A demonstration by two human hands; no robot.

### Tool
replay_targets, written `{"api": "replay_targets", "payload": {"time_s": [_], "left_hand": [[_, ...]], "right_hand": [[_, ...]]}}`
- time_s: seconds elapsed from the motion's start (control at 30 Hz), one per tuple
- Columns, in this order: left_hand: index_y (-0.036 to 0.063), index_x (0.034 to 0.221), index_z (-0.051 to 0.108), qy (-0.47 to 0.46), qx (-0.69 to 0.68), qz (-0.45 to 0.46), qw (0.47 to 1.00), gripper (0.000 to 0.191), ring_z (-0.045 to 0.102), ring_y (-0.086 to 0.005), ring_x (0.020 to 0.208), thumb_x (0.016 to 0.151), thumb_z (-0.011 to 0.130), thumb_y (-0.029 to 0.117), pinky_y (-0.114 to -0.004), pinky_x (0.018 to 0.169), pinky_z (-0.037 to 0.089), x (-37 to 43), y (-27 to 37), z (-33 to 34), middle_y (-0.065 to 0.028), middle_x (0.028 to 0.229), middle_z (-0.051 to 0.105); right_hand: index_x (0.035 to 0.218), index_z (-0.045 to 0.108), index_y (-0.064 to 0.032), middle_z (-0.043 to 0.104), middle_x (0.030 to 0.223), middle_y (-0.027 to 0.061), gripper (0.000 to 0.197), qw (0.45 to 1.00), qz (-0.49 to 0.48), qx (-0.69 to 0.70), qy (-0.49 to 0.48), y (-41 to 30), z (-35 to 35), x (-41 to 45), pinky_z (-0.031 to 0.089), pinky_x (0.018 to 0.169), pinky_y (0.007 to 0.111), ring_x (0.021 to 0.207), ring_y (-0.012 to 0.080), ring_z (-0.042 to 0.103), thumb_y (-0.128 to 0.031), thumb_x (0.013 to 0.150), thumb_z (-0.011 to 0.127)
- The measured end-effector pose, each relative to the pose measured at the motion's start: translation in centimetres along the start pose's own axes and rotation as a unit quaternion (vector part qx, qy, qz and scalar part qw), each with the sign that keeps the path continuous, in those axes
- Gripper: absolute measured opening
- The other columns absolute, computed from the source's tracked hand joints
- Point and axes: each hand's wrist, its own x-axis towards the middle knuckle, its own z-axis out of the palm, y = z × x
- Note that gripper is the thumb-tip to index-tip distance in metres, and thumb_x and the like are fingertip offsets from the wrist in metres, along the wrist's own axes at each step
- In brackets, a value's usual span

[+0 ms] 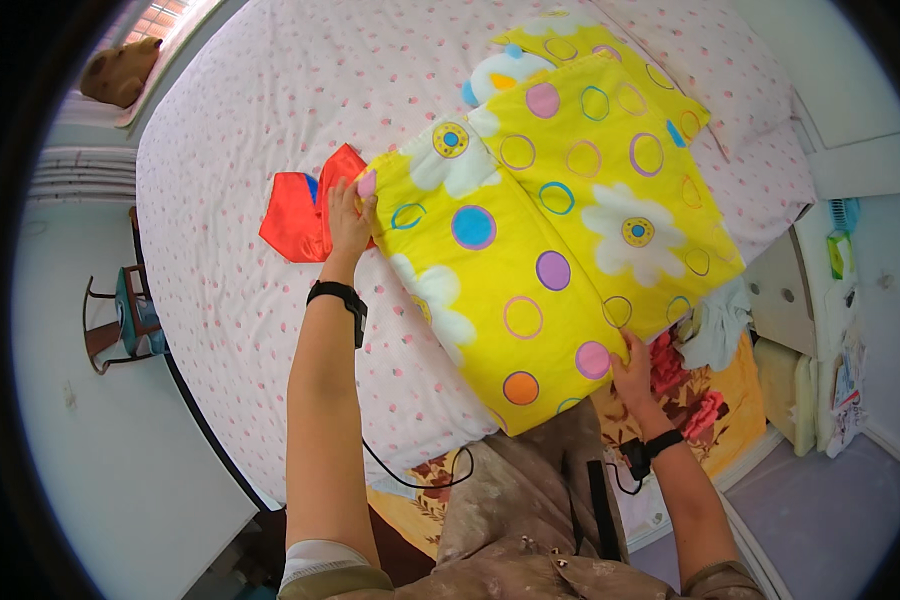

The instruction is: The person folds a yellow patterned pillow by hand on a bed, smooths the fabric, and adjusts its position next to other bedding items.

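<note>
A folded yellow quilt [510, 247] with white flowers and coloured circles lies before me on the bed [225, 315], its near edge by my lap. My left hand [350, 216] holds its left edge near the upper left corner. At the lower right, my right hand [632, 367] grips the near edge between thumb and fingers, close to a fold line. A shiny red cloth [294, 217] with a bit of blue lies on the sheet just left of my left hand, partly behind it. Each wrist wears a black strap with a small device.
Beyond the quilt are a white and blue plush toy [506, 75] and a yellow patterned pillow [675, 97]. A pale cloth [720, 322] hangs at the right by a drawer cabinet [784, 289]. A small chair [116, 319] stands left; a black cable [412, 486] loops near my lap.
</note>
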Motion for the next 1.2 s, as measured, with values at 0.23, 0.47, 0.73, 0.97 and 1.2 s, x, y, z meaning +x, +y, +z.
{"api": "replay_targets", "payload": {"time_s": [0.23, 0.47, 0.73, 0.97, 1.2], "left_hand": [[0.0049, 0.087, 0.054, -0.082, -0.183, -0.145, 0.969, 0.035, 0.056, -0.0311, 0.062, 0.087, 0.048, 0.040, -0.039, 0.053, 0.039, 5.9, 3.0, -2.1, -0.0201, 0.069, 0.054], [-0.0006, 0.067, 0.057, 0.097, -0.205, -0.364, 0.904, 0.037, 0.050, -0.0151, 0.054, 0.078, 0.063, 0.034, -0.031, 0.052, 0.040, 5.0, 0.0, 0.3, -0.0053, 0.056, 0.054], [0.0150, 0.056, 0.040, 0.046, -0.438, -0.376, 0.815, 0.039, 0.032, -0.0036, 0.047, 0.083, 0.059, 0.037, -0.020, 0.044, 0.027, -4.1, 1.0, -1.7, 0.0066, 0.051, 0.034], [0.0018, 0.112, 0.049, -0.151, -0.559, -0.496, 0.647, 0.050, 0.056, -0.0175, 0.080, 0.079, 0.062, 0.037, -0.029, 0.071, 0.046, -8.3, 8.8, -1.1, -0.0074, 0.092, 0.057], [0.0051, 0.105, 0.052, -0.202, -0.503, -0.523, 0.658, 0.037, 0.056, -0.0172, 0.086, 0.075, 0.060, 0.024, -0.032, 0.072, 0.046, -4.5, 12.7, -3.9, -0.0050, 0.094, 0.058]], "right_hand": [[0.119, 0.045, -0.0117, 0.039, 0.123, 0.0110, 0.060, 0.945, -0.167, -0.171, -0.222, -3.5, 4.2, -2.9, 0.029, 0.096, 0.041, 0.116, 0.0294, 0.035, -0.017, 0.064, 0.069], [0.121, 0.044, -0.0101, 0.037, 0.125, 0.0138, 0.061, 0.952, -0.139, -0.126, -0.242, -2.6, 5.9, -2.6, 0.029, 0.097, 0.042, 0.116, 0.0339, 0.035, -0.013, 0.065, 0.069], [0.128, 0.033, -0.0030, 0.029, 0.134, 0.0171, 0.075, 0.956, -0.162, -0.150, -0.193, -6.1, 6.0, -5.9, 0.019, 0.101, 0.052, 0.126, 0.0357, 0.023, -0.030, 0.067, 0.066], [0.134, 0.018, 0.0026, 0.013, 0.141, 0.0199, 0.096, 0.948, -0.027, -0.209, -0.240, -11.5, 11.2, -7.4, 0.015, 0.099, 0.058, 0.132, 0.0352, 0.008, -0.045, 0.067, 0.067], [0.132, 0.022, 0.0038, 0.023, 0.138, 0.0208, 0.085, 0.959, 0.014, -0.257, -0.115, -10.0, 13.3, -4.5, 0.027, 0.097, 0.051, 0.127, 0.0352, 0.023, -0.029, 0.069, 0.068]]}}
